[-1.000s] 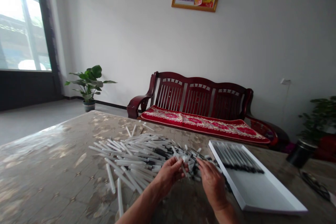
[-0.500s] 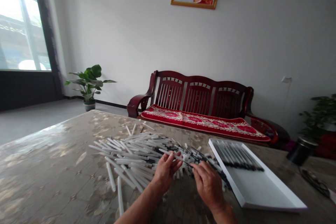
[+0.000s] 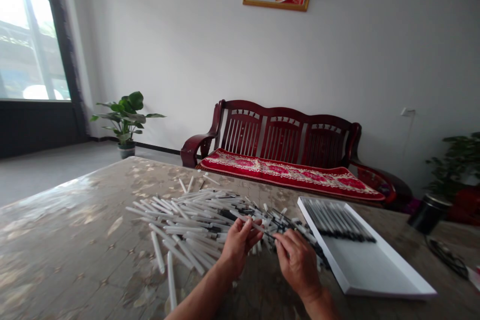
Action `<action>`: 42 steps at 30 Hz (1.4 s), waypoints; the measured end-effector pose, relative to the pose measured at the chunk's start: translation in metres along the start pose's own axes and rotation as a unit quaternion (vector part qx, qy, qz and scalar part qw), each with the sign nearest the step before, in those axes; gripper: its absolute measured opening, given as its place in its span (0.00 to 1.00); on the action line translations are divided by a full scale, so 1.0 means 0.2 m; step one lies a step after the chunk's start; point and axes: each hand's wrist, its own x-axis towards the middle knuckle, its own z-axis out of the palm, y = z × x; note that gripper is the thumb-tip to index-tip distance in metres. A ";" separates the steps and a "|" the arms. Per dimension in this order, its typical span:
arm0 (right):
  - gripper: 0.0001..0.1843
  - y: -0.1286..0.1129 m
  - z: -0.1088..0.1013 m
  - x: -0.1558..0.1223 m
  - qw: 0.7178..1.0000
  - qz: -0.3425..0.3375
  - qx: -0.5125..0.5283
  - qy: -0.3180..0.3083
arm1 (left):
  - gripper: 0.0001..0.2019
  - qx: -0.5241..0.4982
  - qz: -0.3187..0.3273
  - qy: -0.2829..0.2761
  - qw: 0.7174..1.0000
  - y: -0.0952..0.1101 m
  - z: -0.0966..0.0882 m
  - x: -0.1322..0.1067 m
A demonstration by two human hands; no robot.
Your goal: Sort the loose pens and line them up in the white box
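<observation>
Between the fingers of my left hand [image 3: 238, 242] is a whitish pen barrel [image 3: 258, 228], tilted down to the right. My right hand [image 3: 297, 262] pinches the thin dark end of the same pen, which may be a refill; the fingertips partly hide it. Under and behind my hands spreads a loose pile of white pen barrels [image 3: 187, 210]. Small black and clear pen parts [image 3: 279, 220] lie on its right side. To the right, a shallow white box [image 3: 390, 265] holds a row of pens [image 3: 337, 220] with dark ends toward me.
A patterned cover lies on the table [image 3: 82, 250]. Beyond it stands a red wooden bench [image 3: 283, 135] with a red floral cloth. A black pot [image 3: 429, 214] and a dark cable [image 3: 448, 260] are at the right. A potted plant [image 3: 127, 120] stands at the left.
Both hands keep their grip on the pen and stay almost in place, with only a slight shift of the left hand to the right. The camera view has moved a little.
</observation>
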 end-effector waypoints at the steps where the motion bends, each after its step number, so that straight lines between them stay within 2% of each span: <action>1: 0.13 0.00 0.00 0.00 1.000 0.002 -0.001 -0.003 | 0.15 0.013 0.007 -0.010 1.000 -0.01 0.00 -0.01; 5: 0.13 0.00 0.01 0.00 1.000 0.014 0.028 -0.006 | 0.21 0.063 0.017 -0.033 0.997 -0.04 0.02 -0.04; 9: 0.19 -0.04 0.03 0.00 0.992 0.046 0.119 0.014 | 0.22 0.069 -0.036 -0.067 0.995 -0.07 0.05 -0.08; 13: 0.26 -0.12 0.08 0.00 0.968 0.102 0.225 0.048 | 0.19 0.091 -0.083 -0.113 0.986 -0.10 0.07 -0.12; 16: 0.27 -0.11 0.12 0.02 0.935 0.164 0.305 0.075 | 0.19 0.079 -0.096 -0.087 0.988 -0.10 0.06 -0.12; 18: 0.26 -0.03 0.11 0.02 0.919 0.202 0.320 0.109 | 0.16 0.049 -0.095 -0.050 0.993 -0.08 0.05 -0.10; 19: 0.25 0.04 0.10 0.02 0.919 0.217 0.306 0.122 | 0.14 0.033 -0.090 -0.029 0.995 -0.06 0.04 -0.09; 21: 0.20 0.18 0.05 0.01 0.937 0.241 0.222 0.120 | 0.12 0.007 -0.065 0.007 0.998 -0.04 0.04 -0.06; 23: 0.15 0.33 -0.01 -0.02 0.965 0.237 0.079 0.080 | 0.11 -0.003 -0.025 0.027 0.999 -0.02 0.03 -0.04; 26: 0.15 0.46 -0.07 -0.08 0.973 0.204 -0.104 0.003 | 0.13 0.001 0.022 0.044 0.999 -0.03 0.02 -0.02; 29: 0.18 0.49 -0.06 -0.11 0.971 0.146 -0.183 -0.041 | 0.15 0.004 0.034 0.062 0.997 -0.04 0.01 -0.01; 32: 0.20 0.47 -0.02 -0.11 0.972 0.108 -0.200 -0.065 | 0.15 0.007 0.040 0.068 0.997 -0.05 0.00 0.01; 37: 0.18 0.46 0.04 -0.10 0.970 0.103 -0.207 -0.072 | 0.16 0.010 0.037 0.070 0.997 -0.05 0.00 0.02; 42: 0.15 0.47 0.04 -0.10 0.966 0.101 -0.223 -0.085 | 0.17 0.011 0.032 0.067 0.997 -0.04 0.01 0.01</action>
